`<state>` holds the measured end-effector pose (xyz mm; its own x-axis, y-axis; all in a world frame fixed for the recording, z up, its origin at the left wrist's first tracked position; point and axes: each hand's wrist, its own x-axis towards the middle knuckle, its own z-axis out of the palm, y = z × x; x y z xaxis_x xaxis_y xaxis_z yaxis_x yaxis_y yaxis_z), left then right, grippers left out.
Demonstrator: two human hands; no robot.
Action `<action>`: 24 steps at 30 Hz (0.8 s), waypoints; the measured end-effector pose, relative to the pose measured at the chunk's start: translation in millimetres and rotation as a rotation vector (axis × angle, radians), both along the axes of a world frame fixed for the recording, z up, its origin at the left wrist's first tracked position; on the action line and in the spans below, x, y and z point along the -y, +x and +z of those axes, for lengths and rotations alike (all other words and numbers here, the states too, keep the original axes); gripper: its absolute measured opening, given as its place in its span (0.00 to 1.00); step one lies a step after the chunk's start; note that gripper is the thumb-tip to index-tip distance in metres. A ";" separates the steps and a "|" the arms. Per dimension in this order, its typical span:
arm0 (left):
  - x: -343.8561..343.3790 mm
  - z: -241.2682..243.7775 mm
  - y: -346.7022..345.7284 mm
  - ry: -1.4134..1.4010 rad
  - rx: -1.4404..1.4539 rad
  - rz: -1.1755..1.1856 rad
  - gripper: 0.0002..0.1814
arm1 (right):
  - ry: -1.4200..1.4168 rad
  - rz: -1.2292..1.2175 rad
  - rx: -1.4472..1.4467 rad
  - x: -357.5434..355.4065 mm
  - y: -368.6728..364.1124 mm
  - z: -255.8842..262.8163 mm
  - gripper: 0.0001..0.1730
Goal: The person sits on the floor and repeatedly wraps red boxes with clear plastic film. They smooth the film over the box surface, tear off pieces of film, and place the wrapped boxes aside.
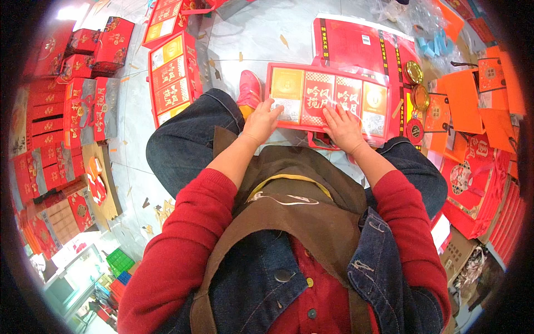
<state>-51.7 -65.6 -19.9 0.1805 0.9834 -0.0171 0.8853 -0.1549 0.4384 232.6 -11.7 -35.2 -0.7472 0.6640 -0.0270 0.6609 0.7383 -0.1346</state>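
Observation:
A long red gift box [306,121] with a clear top lies before me between my knees, its red and gold packs showing through. My left hand [263,121] rests on the box's near left corner, fingers spread. Flat on the middle of the near side lies my right hand [343,128], fingertips on the clear top. Neither hand is closed around anything. Red handle straps stick out at the box's far and near edges. Behind it is a large red carton [350,44] bound with black printed tape. Round gold tins [413,72] sit at its right side.
Similar filled gift boxes [175,75] stand on the tiled floor to the left, with stacks of red boxes [110,46] beyond. Orange bags [461,98] and red gift bags [471,183] crowd the right. Clear plastic wrap lies at the top right. Scraps litter the floor [258,33].

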 end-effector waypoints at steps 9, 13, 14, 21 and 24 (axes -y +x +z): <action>-4.4 -5.1 -6.8 0.103 -0.090 -0.148 0.21 | 0.126 0.157 -0.042 0.2 -17.4 10.3 0.34; -5.3 -7.6 -7.8 0.100 -0.099 -0.186 0.21 | 0.113 0.147 -0.042 -1.6 -16.1 4.8 0.29; -5.7 -6.5 -8.2 0.089 -0.102 -0.196 0.22 | 0.119 0.150 -0.041 -2.2 -15.3 3.7 0.29; -12.3 -1.2 -22.2 0.017 -0.139 -0.352 0.28 | 0.057 0.149 -0.026 -3.2 -12.7 7.1 0.32; -10.5 -4.0 -22.3 0.027 -0.139 -0.358 0.28 | 0.152 0.133 -0.032 -1.9 -14.8 2.3 0.30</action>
